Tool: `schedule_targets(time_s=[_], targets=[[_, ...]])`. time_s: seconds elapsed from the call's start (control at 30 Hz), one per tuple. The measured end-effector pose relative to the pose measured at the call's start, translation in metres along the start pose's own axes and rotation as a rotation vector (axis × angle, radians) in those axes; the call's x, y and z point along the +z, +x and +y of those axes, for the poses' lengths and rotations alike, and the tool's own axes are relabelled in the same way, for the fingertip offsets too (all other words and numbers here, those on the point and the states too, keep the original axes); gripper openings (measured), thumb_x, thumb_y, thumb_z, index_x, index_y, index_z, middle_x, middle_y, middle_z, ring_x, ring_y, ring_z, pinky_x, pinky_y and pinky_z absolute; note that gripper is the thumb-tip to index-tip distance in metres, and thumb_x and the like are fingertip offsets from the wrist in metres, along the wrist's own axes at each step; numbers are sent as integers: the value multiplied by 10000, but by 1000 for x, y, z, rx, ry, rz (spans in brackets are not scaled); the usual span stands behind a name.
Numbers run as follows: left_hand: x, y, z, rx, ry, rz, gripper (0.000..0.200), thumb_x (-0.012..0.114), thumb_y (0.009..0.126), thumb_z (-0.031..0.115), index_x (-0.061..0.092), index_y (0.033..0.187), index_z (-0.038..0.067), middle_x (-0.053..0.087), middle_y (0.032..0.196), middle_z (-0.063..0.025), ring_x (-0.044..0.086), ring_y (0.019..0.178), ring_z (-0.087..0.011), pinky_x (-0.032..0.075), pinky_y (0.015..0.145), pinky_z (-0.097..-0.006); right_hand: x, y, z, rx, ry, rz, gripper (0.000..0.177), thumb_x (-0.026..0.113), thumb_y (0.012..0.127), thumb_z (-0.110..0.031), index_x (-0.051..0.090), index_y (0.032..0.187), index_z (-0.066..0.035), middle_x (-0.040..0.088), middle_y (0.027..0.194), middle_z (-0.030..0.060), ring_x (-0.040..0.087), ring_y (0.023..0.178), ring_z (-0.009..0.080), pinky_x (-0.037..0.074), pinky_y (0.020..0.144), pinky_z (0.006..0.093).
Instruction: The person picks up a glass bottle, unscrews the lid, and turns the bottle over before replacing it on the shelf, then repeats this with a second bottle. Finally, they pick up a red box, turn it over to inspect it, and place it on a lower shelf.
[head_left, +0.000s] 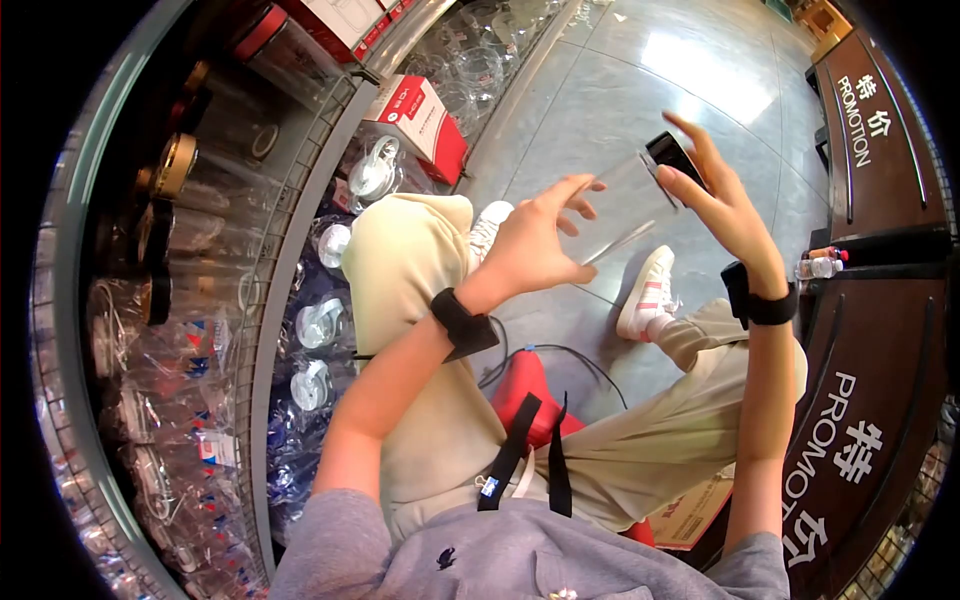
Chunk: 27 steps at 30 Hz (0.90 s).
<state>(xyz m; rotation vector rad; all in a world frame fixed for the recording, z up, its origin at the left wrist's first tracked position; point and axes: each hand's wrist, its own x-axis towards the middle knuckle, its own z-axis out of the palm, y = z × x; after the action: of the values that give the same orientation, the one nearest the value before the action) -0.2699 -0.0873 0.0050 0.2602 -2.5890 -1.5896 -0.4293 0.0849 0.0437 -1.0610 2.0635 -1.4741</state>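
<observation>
In front of me a clear jar (627,205) is held tilted over the floor, its black lid (672,158) at the upper right end. My left hand (535,238) curls its fingers and thumb around the lower end of the jar. My right hand (728,205) grips the lid end, with the thumb on the near side and the fingers stretched along the far side. Black bands circle both wrists.
On the left, a wire-edged shelf (330,140) holds jars and plastic-wrapped goods. Wrapped jars with white lids (322,322) and a red-white box (417,125) stand below it. Dark promotion-labelled panels (865,400) line the right. A red stool (525,385) is between my legs.
</observation>
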Motion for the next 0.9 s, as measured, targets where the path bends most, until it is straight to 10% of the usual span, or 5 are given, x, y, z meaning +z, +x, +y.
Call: schedule_targets(time_s=[0.13,0.23,0.37,0.57,0.9], targets=[[1,-1,6,18,-94,-51,862,803,552,134,449,1338,146,627,1134,-78,649,887,-216,515,765,-317,22,8,-4,-363,300,139,432,712,816,-120,584,1221,-37,629,1010,55,588,838,107,468,741,233],[-1,-2,12,7,71,29,854,800,555,142,450,1334,158,635,1114,-86,648,887,-219,516,777,-325,17,3,-3,-140,167,109,325,634,861,-78,602,1176,-5,637,1108,82,623,1009,162,457,912,291],[4,-2,12,-8,291,120,836,797,556,153,459,1320,175,648,1072,-79,647,879,-231,519,780,-344,32,8,3,65,298,329,240,726,828,-170,677,1006,-18,628,772,10,539,702,46,414,610,178],[9,-1,9,7,319,147,816,793,562,139,466,1308,179,653,1023,-76,639,843,-226,522,764,-343,14,3,0,262,218,184,462,632,877,-396,680,965,55,617,764,9,531,731,77,413,659,233],[-6,3,19,-205,-622,-486,830,807,587,57,419,1321,59,588,1064,-118,608,858,-166,516,740,-301,13,3,-2,-153,500,26,458,603,807,-141,567,1214,66,609,1168,181,597,1106,299,442,995,363]])
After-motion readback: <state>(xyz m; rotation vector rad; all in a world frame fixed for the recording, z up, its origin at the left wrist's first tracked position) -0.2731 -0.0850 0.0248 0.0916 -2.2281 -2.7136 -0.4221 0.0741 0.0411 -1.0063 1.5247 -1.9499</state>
